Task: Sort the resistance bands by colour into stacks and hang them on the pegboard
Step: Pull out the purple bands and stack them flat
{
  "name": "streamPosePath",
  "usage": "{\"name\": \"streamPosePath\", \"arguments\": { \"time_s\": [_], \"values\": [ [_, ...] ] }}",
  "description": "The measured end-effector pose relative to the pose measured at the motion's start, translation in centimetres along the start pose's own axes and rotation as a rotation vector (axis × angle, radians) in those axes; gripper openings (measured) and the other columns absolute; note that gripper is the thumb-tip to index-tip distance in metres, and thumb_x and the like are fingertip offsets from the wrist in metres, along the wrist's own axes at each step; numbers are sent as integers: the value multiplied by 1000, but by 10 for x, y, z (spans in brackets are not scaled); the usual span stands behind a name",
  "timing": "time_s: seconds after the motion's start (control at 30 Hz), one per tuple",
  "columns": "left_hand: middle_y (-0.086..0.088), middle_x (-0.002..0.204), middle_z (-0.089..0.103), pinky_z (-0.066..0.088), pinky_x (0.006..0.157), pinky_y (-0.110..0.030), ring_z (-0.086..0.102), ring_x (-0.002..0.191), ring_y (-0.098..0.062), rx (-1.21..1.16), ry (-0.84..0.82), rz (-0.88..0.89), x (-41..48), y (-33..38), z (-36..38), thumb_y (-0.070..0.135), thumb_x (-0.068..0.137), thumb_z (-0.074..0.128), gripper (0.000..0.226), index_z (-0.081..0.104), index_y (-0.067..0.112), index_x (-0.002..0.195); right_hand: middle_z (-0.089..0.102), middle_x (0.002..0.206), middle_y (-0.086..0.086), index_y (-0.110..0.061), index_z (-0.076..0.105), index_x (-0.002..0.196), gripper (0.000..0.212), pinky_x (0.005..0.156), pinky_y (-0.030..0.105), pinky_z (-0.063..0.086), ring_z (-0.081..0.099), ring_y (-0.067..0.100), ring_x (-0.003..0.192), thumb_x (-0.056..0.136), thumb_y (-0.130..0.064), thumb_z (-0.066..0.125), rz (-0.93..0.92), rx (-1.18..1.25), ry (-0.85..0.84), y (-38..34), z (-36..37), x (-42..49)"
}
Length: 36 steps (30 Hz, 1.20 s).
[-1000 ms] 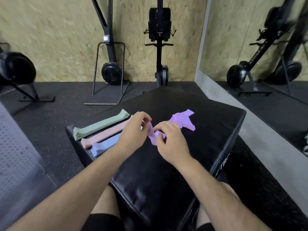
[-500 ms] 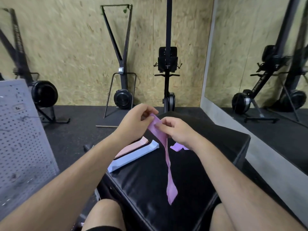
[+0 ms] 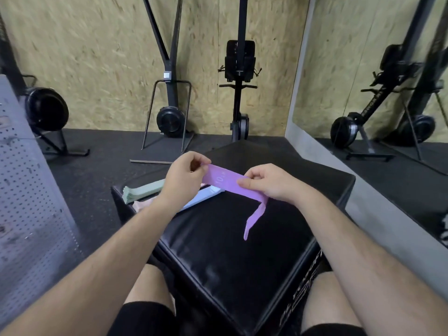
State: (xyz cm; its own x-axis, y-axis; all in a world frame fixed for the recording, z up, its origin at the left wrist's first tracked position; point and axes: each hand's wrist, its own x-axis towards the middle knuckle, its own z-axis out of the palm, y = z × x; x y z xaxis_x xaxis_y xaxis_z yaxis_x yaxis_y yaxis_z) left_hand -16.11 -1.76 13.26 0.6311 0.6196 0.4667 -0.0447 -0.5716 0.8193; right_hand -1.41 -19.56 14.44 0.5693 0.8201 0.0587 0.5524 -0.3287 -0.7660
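A purple resistance band (image 3: 224, 181) is stretched flat between both hands above the black padded box (image 3: 232, 251). My left hand (image 3: 184, 177) pinches its left end and my right hand (image 3: 271, 181) pinches it further along; the free end hangs down on the right. On the box's far left lie a green stack (image 3: 143, 191), a pink stack (image 3: 140, 206) mostly hidden by my left forearm, and a light blue stack (image 3: 203, 197). The grey pegboard (image 3: 26, 202) stands at the left edge.
Black exercise machines (image 3: 171, 117) stand against the chipboard wall ahead. A mirror (image 3: 378, 81) runs along the right with a grey ledge below it. Dark rubber flooring surrounds the box. My knees sit against the box's near side.
The band hung down from both hands held close together; now the hands have drawn apart and spread it flat. The other purple bands seen earlier on the box are now hidden.
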Motion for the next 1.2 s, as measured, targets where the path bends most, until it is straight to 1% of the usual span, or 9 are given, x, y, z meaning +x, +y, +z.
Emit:
{"name": "streamPosePath", "arguments": {
  "time_s": [0.1,0.2,0.3,0.43,0.63,0.73,0.87,1.03,1.2],
  "values": [
    [8,83,66,48,70,-20,57,71,-3,-38,4,-110,-10,-36,20,5,92,59,15,67,18,91,67,72,-13,-21,74,83,25,64,16,43,59,0,64,90,-45,72,67,-63,-32,24,7,5],
    [6,89,68,46,71,-19,59,76,-7,-61,31,-231,-18,-77,38,6,92,61,14,68,18,89,61,61,-26,-24,72,77,26,62,15,36,56,-9,66,91,-45,70,152,-164,-92,51,14,12],
    [4,91,69,47,74,-22,61,81,-12,-66,53,-352,-20,-118,49,6,90,63,17,68,21,86,61,63,-22,-26,71,74,27,68,20,42,59,0,73,90,-47,70,220,-209,-112,80,18,21],
    [6,89,71,46,78,-23,62,80,-8,-49,-30,-427,-32,-167,58,8,88,68,17,69,24,84,66,61,-12,-19,72,83,26,83,33,53,72,13,60,91,-44,68,280,-231,-170,113,31,34],
    [14,86,65,40,70,-13,60,79,-1,197,-53,-359,-27,-196,62,6,91,58,18,66,23,90,61,53,-8,-19,67,80,30,57,32,52,62,16,48,86,-48,72,318,-300,-124,163,62,51],
    [1,99,64,42,80,-22,61,92,-18,351,-40,-304,-27,-201,64,3,88,56,22,66,16,104,58,53,-7,-18,65,80,31,52,32,55,57,16,45,85,-47,73,322,-290,-120,167,66,57],
    [-10,134,56,39,102,-45,51,126,-30,711,-5,59,-41,-193,92,9,89,61,40,61,8,128,57,58,-5,-16,63,79,33,51,39,61,59,19,41,84,-47,73,328,-332,-153,166,67,65],
    [1,163,25,4,123,-32,12,153,-18,537,-478,193,-46,-170,150,20,106,38,49,34,11,154,64,73,0,-18,62,81,37,44,32,55,60,15,38,85,-54,69,301,-402,-158,166,67,67],
    [6,167,3,-2,124,-31,-4,153,-10,688,-701,128,-44,-174,168,43,108,15,58,12,18,159,65,76,0,-20,65,85,36,47,32,54,68,26,48,86,-56,69,287,-369,-195,164,62,64]
  ]
}}
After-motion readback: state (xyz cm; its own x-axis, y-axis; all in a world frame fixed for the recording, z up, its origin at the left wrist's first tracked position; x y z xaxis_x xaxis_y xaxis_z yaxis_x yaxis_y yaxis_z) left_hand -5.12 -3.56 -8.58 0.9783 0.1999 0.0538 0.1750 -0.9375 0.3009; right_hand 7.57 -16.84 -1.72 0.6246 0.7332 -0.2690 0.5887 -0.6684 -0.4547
